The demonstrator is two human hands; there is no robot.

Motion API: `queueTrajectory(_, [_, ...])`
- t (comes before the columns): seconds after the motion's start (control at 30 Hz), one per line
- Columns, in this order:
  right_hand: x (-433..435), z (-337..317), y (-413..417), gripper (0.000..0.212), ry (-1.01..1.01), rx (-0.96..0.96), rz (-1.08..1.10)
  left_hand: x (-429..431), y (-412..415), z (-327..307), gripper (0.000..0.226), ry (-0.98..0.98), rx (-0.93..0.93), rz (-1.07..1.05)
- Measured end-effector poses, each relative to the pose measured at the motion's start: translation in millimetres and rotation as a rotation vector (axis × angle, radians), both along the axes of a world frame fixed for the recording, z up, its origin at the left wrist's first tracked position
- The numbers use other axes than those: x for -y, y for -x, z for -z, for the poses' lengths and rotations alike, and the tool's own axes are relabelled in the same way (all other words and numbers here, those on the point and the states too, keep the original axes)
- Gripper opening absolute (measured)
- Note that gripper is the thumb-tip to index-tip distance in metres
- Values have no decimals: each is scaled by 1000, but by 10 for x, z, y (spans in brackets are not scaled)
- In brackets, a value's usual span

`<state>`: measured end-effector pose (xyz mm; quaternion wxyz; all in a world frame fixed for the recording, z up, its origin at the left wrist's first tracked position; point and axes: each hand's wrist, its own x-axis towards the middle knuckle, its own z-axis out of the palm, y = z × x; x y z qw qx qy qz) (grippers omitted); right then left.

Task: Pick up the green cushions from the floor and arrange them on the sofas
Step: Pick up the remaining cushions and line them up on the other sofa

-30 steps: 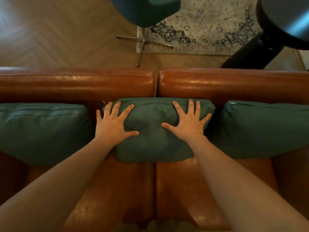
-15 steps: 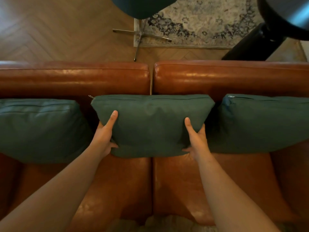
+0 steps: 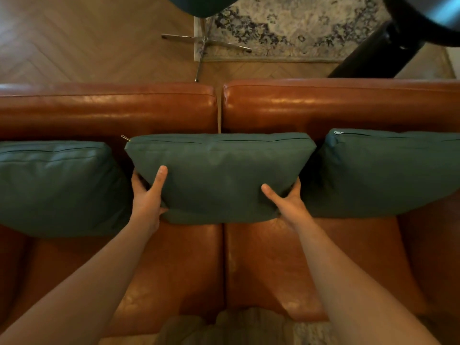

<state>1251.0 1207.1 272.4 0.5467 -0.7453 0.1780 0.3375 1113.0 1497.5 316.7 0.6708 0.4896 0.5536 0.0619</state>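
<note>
Three green cushions lean against the backrest of the brown leather sofa [image 3: 273,265]. The middle cushion [image 3: 219,175] stands upright over the seam between the two seats. My left hand [image 3: 148,195] grips its lower left corner, thumb on the front and fingers behind. My right hand [image 3: 286,200] grips its lower right corner the same way. The left cushion [image 3: 54,185] and the right cushion [image 3: 383,170] rest on either side, close to the middle one.
Behind the sofa lies herringbone wood floor [image 3: 74,38] and a patterned rug [image 3: 298,28]. A chair with a metal star base [image 3: 202,43] stands there. A black round object on a thick stem [image 3: 388,46] rises at the back right.
My hands went from lying flat on the front of the middle cushion to holding its two lower corners. The cushion now looks squarer and more upright.
</note>
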Motion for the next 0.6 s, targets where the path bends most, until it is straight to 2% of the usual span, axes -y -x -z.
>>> queueTrajectory(0.07, [58, 137, 108, 163, 14, 4, -13, 96, 128, 80, 117, -38, -28, 75])
queueTrajectory(0.1, [38, 189, 166, 161, -25, -5, 4, 141, 141, 126, 119, -31, -46, 122])
queueTrajectory(0.23, [-148, 450, 273, 134, -128, 45, 44, 154, 2, 348, 123, 11, -79, 194])
queueTrajectory(0.33, [-153, 375, 222, 116, -38, 89, -22, 88, 14, 355, 126, -14, -103, 238])
queueTrajectory(0.47, [-24, 68, 304, 139, 163, 118, -109, 120, 151, 155, 136, -136, -176, 244])
queueTrajectory(0.53, [3, -144, 372, 135, 222, 149, -135, 231, 165, -40, 132, -233, -240, 278])
queueTrajectory(0.6, [61, -451, 458, 135, 218, 206, -168, 396, 184, -310, 119, -319, -282, 348])
